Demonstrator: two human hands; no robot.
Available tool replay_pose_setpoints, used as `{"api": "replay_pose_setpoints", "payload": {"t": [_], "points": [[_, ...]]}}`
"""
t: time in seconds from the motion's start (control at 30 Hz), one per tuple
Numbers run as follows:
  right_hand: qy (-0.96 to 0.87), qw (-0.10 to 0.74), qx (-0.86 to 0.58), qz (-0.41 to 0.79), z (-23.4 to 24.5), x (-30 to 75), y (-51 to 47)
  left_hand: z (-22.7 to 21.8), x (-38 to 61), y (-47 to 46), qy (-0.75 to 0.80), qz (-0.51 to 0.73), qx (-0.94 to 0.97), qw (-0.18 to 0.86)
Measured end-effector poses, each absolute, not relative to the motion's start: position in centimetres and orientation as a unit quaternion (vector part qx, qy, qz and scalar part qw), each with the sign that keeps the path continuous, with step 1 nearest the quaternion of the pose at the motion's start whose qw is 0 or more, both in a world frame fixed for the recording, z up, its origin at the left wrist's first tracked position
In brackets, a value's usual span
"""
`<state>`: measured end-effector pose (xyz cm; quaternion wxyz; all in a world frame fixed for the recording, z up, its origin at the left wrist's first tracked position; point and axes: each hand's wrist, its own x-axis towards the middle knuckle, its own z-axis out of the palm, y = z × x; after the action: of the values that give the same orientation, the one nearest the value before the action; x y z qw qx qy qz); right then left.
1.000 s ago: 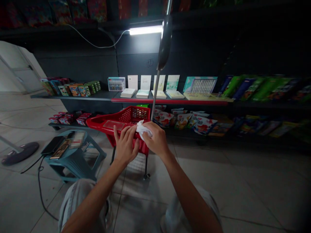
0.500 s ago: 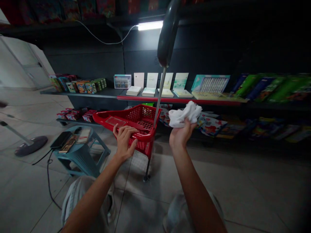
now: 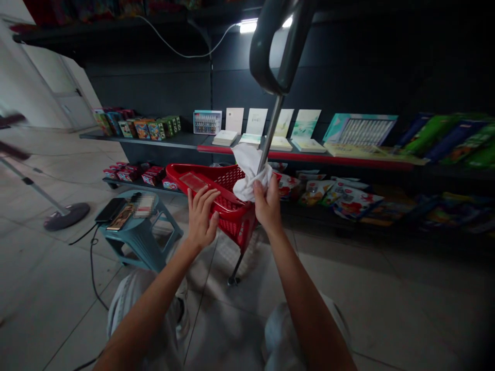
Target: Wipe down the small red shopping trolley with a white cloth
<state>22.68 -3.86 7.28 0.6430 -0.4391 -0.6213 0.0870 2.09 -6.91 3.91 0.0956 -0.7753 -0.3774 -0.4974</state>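
A red plastic shopping cart (image 3: 188, 172) with perforated walls stands in front of me, a metal pole (image 3: 275, 123) rising from its right end to a dark grey loop handle (image 3: 258, 64). My left hand (image 3: 203, 219) lies on the cart's near rim, fingers spread and thumb apart. In my right hand (image 3: 268, 206) is a crumpled white cloth (image 3: 247, 172), wrapped round the lower part of the pole just above the rim. The fingers press the cloth against the pole; the fingertips behind it are hidden.
A blue-grey plastic stool (image 3: 141, 242) at left bears a black device (image 3: 111, 210) with a cable and a phone-like item (image 3: 121, 216). Behind the cart, shelves (image 3: 181, 142) hold boxes, books and bagged goods (image 3: 353, 198). A round stand base (image 3: 66, 216) sits at far left.
My right hand has moved left with the cloth, from beside the pole onto it. The handle appears turned, its loop now showing. My left hand stays on the rim.
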Motion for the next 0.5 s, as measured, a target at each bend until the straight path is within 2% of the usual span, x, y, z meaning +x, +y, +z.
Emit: {"api": "replay_pose_setpoints", "payload": {"t": [0.13, 0.27, 0.5], "points": [[-0.627, 0.639, -0.437, 0.093, 6.6, 22.2, -3.9, 3.6, 2.6, -8.6, -0.353, -0.496, -0.786, 0.111], [-0.638, 0.619, -0.434, 0.146, 5.1, 21.4, -3.9, 3.9, 4.6, -10.4, -0.323, -0.457, -0.817, 0.139], [-0.692, 0.567, -0.411, 0.172, 4.3, 20.1, -4.3, 3.4, 5.5, -9.0, -0.419, -0.449, -0.765, 0.192]]}}
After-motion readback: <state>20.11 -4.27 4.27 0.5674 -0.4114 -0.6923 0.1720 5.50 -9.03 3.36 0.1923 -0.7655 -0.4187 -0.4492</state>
